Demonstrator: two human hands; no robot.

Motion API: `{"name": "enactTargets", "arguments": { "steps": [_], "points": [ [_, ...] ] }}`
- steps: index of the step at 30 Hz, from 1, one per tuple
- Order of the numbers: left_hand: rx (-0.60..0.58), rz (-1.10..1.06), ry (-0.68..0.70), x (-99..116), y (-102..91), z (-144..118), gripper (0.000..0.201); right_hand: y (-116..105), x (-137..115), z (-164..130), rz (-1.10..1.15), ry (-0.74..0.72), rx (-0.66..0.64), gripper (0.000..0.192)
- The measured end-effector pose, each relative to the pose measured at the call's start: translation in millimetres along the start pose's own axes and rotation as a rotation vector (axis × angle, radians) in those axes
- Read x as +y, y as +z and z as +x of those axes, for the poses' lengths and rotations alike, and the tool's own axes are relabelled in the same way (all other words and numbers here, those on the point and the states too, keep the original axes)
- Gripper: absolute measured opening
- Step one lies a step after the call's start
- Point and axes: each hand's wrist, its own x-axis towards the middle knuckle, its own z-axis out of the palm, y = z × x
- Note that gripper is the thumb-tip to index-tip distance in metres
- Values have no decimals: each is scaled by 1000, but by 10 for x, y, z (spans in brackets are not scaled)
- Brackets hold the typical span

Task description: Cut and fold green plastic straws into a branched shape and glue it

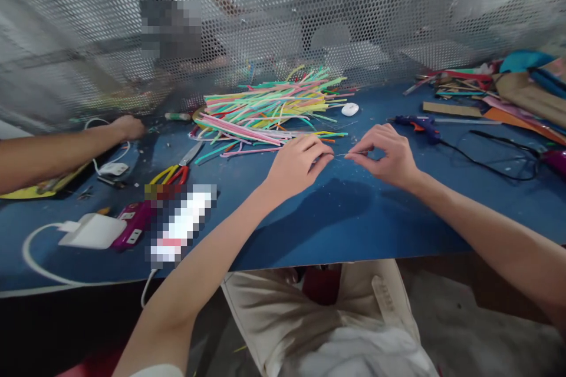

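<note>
My left hand (pixel 297 162) and my right hand (pixel 385 153) hover close together over the blue table (pixel 336 218). Both pinch the ends of a very thin, pale strand (pixel 340 155) stretched between the fingertips; it is too fine to tell what it is. Just behind the hands lies a heap of coloured straws (pixel 269 107), pink, green, yellow and blue.
Another person's arm and hand (pixel 126 128) rest at the left. Yellow-and-red scissors (pixel 177 169), a white charger (pixel 92 231) with cable, a blue glue gun (pixel 420 125) with black cord, a small white oval object (pixel 349 109) and cardboard scraps (pixel 508 91) lie around. A perforated metal screen (pixel 283 17) backs the table.
</note>
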Motion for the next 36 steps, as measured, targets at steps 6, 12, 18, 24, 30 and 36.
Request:
{"name": "enactTargets", "arguments": {
  "steps": [6, 12, 18, 24, 30, 36],
  "points": [
    [17, 122, -23, -41, -10, -91, 33, -12, 36, -34, 82, 44, 23, 17],
    [29, -148, -208, -20, -120, -126, 28, 133, 127, -52, 170, 168, 56, 69],
    [-295, -509, -284, -60, 96, -154, 27, 108, 160, -52, 92, -2, -44, 87],
    [-479, -808, -419, -119, 262, -212, 32, 93, 258, -27, 67, -273, -420, 20],
    [-489, -810, -403, -132, 264, -210, 30, 172, 331, -57, 152, -232, -404, 15],
    [-428, -757, -327, -118, 248, -225, 31, 127, 285, -42, 125, -235, -390, 17]
  ]
}}
